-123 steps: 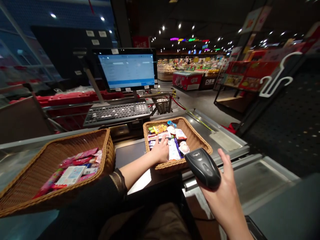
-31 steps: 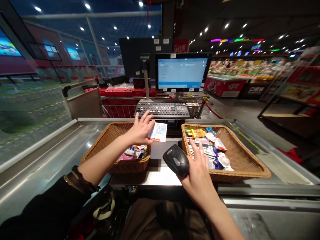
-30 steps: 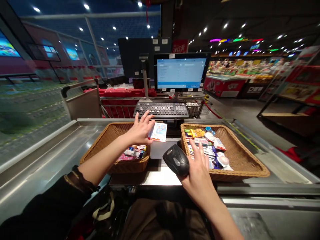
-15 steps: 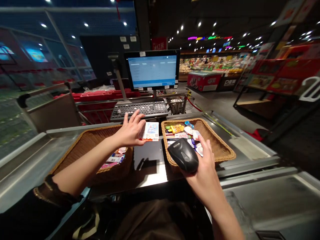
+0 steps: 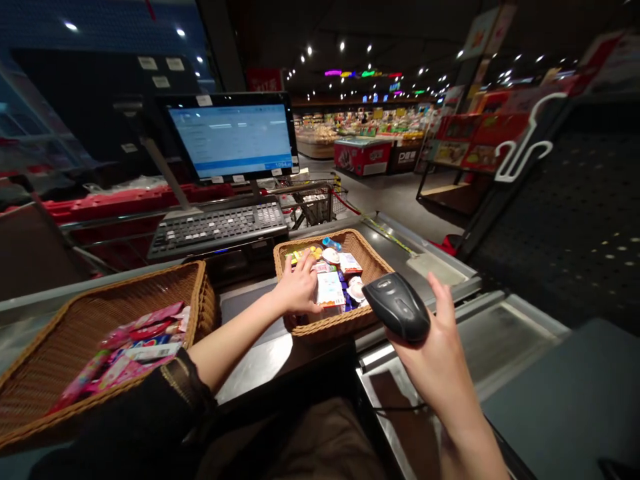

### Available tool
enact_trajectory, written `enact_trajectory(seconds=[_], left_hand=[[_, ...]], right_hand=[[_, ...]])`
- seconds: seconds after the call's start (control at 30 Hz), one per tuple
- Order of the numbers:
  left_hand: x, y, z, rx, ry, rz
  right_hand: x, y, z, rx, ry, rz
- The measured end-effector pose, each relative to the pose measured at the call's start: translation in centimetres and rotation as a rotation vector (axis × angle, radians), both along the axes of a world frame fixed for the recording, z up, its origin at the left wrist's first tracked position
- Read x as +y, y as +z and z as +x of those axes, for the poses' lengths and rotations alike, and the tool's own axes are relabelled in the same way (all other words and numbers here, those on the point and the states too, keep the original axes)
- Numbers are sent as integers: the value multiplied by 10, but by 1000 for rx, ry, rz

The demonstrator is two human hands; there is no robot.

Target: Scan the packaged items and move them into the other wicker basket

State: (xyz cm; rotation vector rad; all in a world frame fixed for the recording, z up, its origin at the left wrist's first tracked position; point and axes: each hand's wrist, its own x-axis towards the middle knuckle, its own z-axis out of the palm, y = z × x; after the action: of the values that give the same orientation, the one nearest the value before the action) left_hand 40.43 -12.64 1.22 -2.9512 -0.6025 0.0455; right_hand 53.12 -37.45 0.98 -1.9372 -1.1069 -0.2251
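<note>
Over the right wicker basket [image 5: 373, 245], my left hand [image 5: 299, 283] has its fingers and thumb around the left edge of a small white box [image 5: 331, 289] with an orange-red band and a barcode. That basket holds a second small white box [image 5: 350, 263], egg-shaped packs [image 5: 356, 289], yellow packets and a blue item [image 5: 331, 244]. My right hand [image 5: 430, 347] grips a black handheld barcode scanner [image 5: 397, 307], whose head points left towards the basket. Its handle is hidden in my palm. Pink and red packets [image 5: 135, 350] lie in the left wicker basket [image 5: 47, 333].
A lit monitor [image 5: 233, 140] and a black keyboard [image 5: 220, 227] stand behind the baskets. Metal counter edges [image 5: 430, 247] run to the right. A cable hangs below my right hand. Beyond are a shopping cart [image 5: 315, 200] and a red freezer chest [image 5: 363, 157].
My left hand has carried the white box from between the baskets to over the right basket. The view has turned right, and the scanner stays in my right hand, now beside the basket.
</note>
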Motion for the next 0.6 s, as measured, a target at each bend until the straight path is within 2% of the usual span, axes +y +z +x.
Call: enact_trajectory(seconds=[0.1,0.23,0.4,0.6], left_hand=[[-2,-15,10,90,18,0],[-5,-29,14,208,74,-16],[-7,-46,11,218,23,67],[-8,-54,12,160,-52,51]], right_hand=[[-2,0,0,21,-19,16],[-5,-9,9,22,-19,-9],[-7,-20,19,8,0,-34],[-2,-7,0,46,-3,-8]])
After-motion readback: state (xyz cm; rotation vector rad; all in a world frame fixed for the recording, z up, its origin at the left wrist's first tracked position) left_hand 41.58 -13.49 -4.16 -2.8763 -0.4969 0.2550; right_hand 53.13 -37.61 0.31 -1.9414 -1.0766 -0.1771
